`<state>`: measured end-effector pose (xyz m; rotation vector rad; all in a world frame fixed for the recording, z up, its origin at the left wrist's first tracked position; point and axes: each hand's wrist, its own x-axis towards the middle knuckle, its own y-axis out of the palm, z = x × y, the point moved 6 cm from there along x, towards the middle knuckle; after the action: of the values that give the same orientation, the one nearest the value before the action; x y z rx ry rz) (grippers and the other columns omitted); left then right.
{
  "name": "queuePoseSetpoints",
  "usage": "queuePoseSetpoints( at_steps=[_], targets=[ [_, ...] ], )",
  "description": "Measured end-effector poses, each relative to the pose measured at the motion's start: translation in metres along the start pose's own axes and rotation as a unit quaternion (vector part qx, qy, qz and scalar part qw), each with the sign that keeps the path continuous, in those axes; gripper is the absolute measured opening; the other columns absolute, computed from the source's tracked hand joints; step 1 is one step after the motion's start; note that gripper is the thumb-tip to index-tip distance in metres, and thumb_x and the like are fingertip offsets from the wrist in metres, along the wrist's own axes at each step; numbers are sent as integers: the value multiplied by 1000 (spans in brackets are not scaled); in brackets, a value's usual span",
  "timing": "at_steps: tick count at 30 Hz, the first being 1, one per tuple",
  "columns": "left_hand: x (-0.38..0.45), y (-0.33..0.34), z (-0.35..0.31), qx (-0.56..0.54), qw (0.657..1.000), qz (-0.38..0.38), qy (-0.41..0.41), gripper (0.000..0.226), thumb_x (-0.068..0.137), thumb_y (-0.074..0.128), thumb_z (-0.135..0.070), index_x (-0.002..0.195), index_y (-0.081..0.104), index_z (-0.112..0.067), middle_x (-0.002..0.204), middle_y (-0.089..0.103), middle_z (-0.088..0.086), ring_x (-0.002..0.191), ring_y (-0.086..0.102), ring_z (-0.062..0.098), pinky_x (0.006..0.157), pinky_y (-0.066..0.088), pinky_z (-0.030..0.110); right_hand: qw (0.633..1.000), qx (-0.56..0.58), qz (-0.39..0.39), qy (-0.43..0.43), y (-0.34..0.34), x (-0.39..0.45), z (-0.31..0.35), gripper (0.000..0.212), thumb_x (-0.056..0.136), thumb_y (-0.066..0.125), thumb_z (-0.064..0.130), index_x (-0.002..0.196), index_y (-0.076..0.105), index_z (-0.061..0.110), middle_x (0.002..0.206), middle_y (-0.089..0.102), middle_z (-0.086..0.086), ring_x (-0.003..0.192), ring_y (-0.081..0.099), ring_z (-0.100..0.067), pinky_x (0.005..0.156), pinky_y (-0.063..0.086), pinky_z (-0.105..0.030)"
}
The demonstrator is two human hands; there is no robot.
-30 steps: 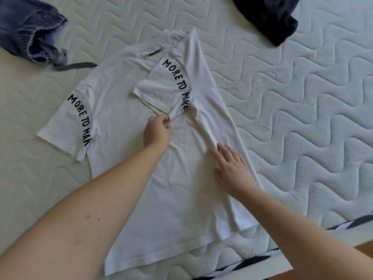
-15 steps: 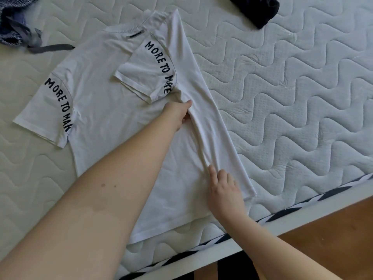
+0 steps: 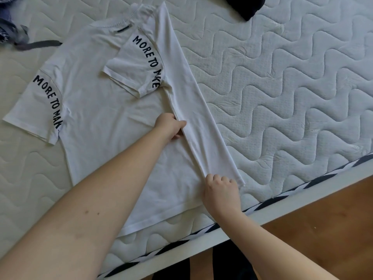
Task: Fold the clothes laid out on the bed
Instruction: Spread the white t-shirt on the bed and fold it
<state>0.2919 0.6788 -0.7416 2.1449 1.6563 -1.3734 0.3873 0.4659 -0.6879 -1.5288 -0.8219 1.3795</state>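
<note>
Head | L hand (image 3: 169,126) + R hand (image 3: 221,190) pinch tee (image 3: 96,118) fold | jeans (image 3: 8,31) far-L, dark garment (image 3: 246,7) top

Soft, bright daylight fills the picture. The white mattress (image 3: 282,81) looks pale and a bit washed out. Shadows are faint. Everything looks slightly blurry, and edges curve.

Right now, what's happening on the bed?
A person is folding a white T-shirt on the quilted mattress. Its right side and sleeve are already folded inward. The left hand grips the folded flap's edge at mid-length, and the right hand holds it near the hem. The other sleeve lies unfolded. A dark garment waits at the top edge.
</note>
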Motion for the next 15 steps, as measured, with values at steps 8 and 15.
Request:
queuePoseSetpoints(
  at_steps=[8, 15],
  targets=[
    [-61, 44, 47, -74, 991, 106, -36, 12, 84, 72, -3, 86, 63, -11, 88, 66, 8, 75, 65, 19, 61, 57, 25, 1000, -10, 16, -12, 8, -7, 1, 23, 63, 71, 13, 62, 48, 17, 52, 45, 1, 47, 37, -18, 53, 27, -29],
    [-110, 65, 86, -79, 988, 132, -31, 21, 81, 74, 1, 95, 58, -5, 81, 69, 10, 71, 65, 16, 65, 57, 24, 996, 67, -41, -33, 4, -23, -17, 26, 59, 79, 6, 60, 54, 12, 50, 49, -3, 45, 48, -26, 48, 36, -34]
  ],
)
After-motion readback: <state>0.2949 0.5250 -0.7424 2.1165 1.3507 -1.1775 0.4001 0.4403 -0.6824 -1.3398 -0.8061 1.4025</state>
